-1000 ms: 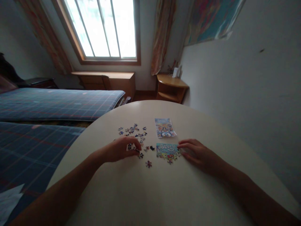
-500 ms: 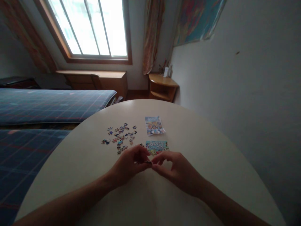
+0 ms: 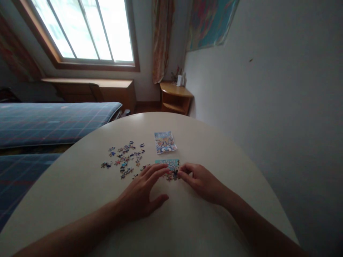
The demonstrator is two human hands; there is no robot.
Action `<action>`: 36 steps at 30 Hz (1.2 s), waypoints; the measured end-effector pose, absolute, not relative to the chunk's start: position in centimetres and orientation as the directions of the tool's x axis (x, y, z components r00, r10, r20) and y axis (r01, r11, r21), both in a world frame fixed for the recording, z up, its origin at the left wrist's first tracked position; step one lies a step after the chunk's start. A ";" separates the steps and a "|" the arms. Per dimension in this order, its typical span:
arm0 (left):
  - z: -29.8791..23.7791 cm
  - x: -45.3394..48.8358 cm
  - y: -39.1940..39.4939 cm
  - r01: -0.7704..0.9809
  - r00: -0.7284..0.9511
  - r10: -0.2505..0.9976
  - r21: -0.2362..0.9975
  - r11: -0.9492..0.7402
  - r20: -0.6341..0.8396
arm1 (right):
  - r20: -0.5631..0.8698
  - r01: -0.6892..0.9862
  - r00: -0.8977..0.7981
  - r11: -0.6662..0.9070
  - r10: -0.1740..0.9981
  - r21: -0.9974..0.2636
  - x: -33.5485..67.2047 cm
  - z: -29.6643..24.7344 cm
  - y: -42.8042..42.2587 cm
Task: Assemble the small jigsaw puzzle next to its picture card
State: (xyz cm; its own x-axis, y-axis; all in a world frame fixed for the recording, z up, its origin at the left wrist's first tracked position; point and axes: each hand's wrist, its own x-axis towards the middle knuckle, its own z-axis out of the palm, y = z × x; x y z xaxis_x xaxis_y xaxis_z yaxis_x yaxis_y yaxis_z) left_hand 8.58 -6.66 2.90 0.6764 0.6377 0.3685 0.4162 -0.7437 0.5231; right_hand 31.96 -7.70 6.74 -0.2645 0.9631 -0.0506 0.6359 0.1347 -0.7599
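On the table (image 3: 214, 150): joined puzzle section (image 3: 175, 162), long axis left-to-right | dark piece (image 3: 175, 174) at its near-right part | right hand (image 3: 201, 181) nearer, just right of piece; pinch narrow, hold cannot be told | left hand (image 3: 139, 194) empty, thumb wide, fingertips over section.

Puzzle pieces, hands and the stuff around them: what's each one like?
Left hand: open, fingers partly covering the joined puzzle.
Right hand: pinched together at a dark piece; grip unclear.
Joined puzzle: lying flat.
Loose pieces: scattered.
Picture sheet: flat, face up.
Curtains: drawn aside.
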 end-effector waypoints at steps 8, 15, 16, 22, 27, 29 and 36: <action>2.6 8.3 -6.2 0.453 0.822 0.541 0.372 -0.810 0.178 | -0.009 0.836 -0.141 0.114 0.990 -0.537 34.1 6.5 -7.0; 2.9 7.9 -6.0 0.422 0.860 0.493 0.362 -0.831 0.129 | -0.047 0.916 -0.159 0.129 0.986 -0.381 33.8 6.4 -6.9; 3.0 7.9 -6.0 0.414 0.866 0.484 0.363 -0.835 0.127 | -0.047 0.917 -0.164 0.135 0.985 -0.375 33.8 6.4 -6.9; 3.3 7.7 -6.0 0.410 0.874 0.473 0.354 -0.841 0.111 | -0.039 0.924 -0.144 0.120 0.989 -0.362 33.4 6.2 -6.6; 3.3 7.4 -6.3 0.408 0.871 0.476 0.362 -0.838 0.122 | -0.052 0.931 -0.138 0.112 0.989 -0.346 32.9 6.3 -6.5; 3.3 7.2 -6.4 0.412 0.869 0.481 0.364 -0.835 0.119 | -0.045 0.936 -0.139 0.116 0.989 -0.332 32.8 6.3 -6.6; 3.2 6.7 -6.5 0.410 0.865 0.486 0.380 -0.829 0.126 | 0.017 0.912 -0.185 0.178 0.983 -0.371 33.3 6.2 -6.7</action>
